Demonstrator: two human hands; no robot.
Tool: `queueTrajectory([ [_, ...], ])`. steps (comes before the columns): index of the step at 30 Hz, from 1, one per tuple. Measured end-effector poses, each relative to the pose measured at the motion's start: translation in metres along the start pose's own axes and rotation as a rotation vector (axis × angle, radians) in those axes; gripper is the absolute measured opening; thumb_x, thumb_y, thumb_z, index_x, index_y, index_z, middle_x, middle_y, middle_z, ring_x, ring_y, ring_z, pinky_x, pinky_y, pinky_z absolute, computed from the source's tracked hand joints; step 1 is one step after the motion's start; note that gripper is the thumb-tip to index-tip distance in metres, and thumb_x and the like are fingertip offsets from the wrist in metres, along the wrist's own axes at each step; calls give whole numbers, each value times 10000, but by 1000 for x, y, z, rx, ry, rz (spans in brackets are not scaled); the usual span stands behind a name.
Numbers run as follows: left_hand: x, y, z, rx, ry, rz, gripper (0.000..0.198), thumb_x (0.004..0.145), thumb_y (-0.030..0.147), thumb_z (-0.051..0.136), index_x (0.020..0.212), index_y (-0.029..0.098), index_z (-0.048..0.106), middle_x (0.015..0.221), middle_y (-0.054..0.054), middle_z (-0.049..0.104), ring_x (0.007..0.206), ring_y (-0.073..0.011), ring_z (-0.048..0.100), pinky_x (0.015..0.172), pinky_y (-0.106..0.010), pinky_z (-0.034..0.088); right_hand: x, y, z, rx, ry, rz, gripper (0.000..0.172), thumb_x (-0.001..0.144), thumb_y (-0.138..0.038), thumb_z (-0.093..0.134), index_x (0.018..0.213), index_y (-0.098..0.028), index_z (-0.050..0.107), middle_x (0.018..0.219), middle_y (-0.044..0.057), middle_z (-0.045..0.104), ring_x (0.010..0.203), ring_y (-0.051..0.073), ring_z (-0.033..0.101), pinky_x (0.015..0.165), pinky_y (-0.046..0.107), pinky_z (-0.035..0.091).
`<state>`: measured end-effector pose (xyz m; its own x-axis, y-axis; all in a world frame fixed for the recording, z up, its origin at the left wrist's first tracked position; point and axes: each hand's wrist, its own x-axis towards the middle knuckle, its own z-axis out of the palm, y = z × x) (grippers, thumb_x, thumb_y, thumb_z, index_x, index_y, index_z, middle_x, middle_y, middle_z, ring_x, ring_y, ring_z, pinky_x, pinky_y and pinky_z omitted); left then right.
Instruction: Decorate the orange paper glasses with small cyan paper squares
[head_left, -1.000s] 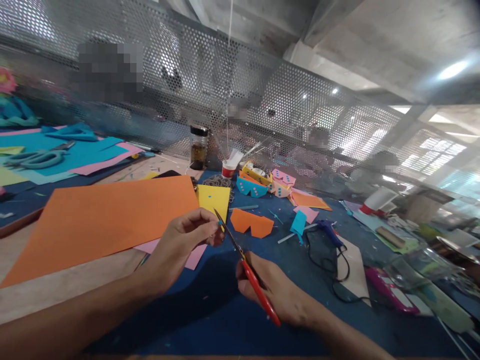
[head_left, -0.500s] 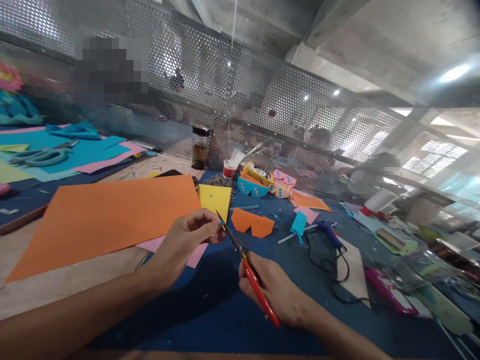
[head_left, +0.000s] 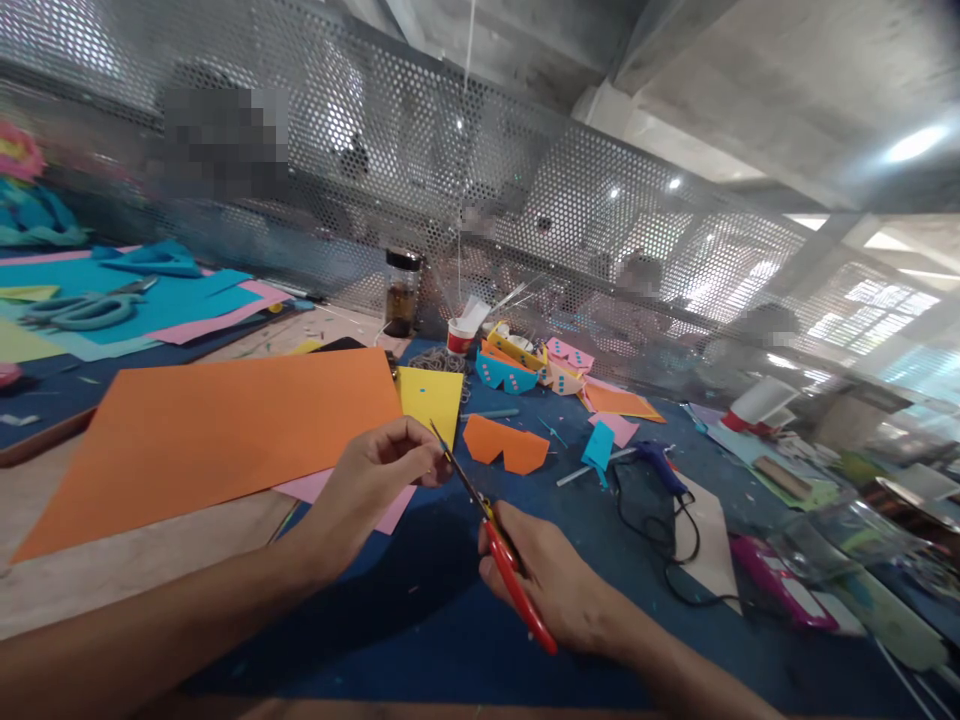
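Observation:
My right hand (head_left: 544,575) grips red-handled scissors (head_left: 495,545), blades pointing up and left toward my other hand. My left hand (head_left: 375,480) is pinched shut at the blade tips on something too small to make out. Both hands hover over the blue table cover (head_left: 442,620). Just beyond them lie a yellow paper piece (head_left: 427,395) and an orange cut-out shape (head_left: 504,445).
A large orange sheet (head_left: 217,430) covers the left, over a pink sheet. Blue glue gun (head_left: 660,465) with black cord lies right. Dark jar (head_left: 400,293), cup, dotted paper shapes (head_left: 517,370) at the back by a perforated metal screen. Teal scissors (head_left: 82,312) on cyan paper far left.
The hands and scissors have hardly moved; the tiny cyan scrap seen earlier at my left fingertips no longer shows.

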<state>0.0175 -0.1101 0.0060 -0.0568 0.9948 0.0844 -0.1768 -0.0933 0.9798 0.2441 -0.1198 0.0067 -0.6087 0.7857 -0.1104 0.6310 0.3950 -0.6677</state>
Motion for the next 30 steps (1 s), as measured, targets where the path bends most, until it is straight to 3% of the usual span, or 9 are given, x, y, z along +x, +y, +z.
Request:
queueTrajectory([
  [8,1,-2,1,13,-13,8,121,773,250,722,683,196,662,666,4,696,666,-156,620,687,-288,487,1,3,3,31,16,-26,99,935,-256,527,855,-204,501,775,-25,571,638,114,475,598,240,341],
  [30,0,0,1,28,-19,14,115,779,250,712,692,197,658,673,8,692,691,-161,644,685,-286,493,0,4,5,155,2,-11,130,884,-151,520,796,-213,447,687,-53,530,565,85,444,516,194,341],
])
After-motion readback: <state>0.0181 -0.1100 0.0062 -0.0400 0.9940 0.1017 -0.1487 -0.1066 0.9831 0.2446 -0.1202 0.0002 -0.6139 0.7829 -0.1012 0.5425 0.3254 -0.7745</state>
